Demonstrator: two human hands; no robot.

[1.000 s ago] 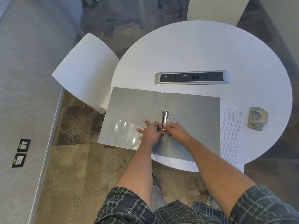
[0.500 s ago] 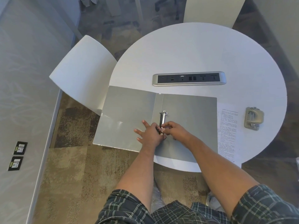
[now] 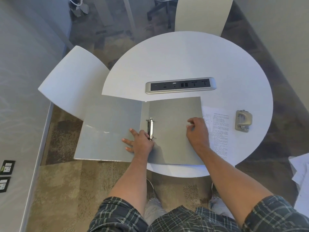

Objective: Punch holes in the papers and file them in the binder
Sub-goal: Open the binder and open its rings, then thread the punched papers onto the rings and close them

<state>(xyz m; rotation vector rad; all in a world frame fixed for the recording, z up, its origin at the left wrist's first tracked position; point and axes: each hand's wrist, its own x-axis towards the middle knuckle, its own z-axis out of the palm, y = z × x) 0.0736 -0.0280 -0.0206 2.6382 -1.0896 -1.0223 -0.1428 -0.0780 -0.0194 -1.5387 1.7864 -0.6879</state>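
Risks, biggest first. Binder (image 3: 115, 128) lies open across the near-left edge of the round white table (image 3: 192, 56); its left cover juts well past the rim over the carpet, so a lean on that flap could tip or slide the whole binder off. Papers (image 3: 219, 133) lie just right of the binder, partly tucked under its right cover, with the near end apparently hanging over the table edge; dragging them out could shift the binder or send the sheets to the floor. Ring mechanism (image 3: 151, 128) stands at the spine; whether the rings are open cannot be told, and a snap shut could nip a fingertip. Hole punch (image 3: 243, 121) sits untouched further right, apart from the papers, so punching looks not yet done; filing unpunched sheets would be the wrong order.

Hands. Left hand (image 3: 142, 144) flat on the binder, fingers spread on the left cover, thumb side touching the near end of the rings. Right hand (image 3: 198, 131) over the right cover near the papers, fingers loosely curled, holding nothing visible.

Surface and room. Smooth tabletop, power strip (image 3: 180, 85) inset at centre. White chair (image 3: 70, 81) left, another at the far side. Mottled brown carpet, loose sheets (image 3: 301, 178) at the right edge
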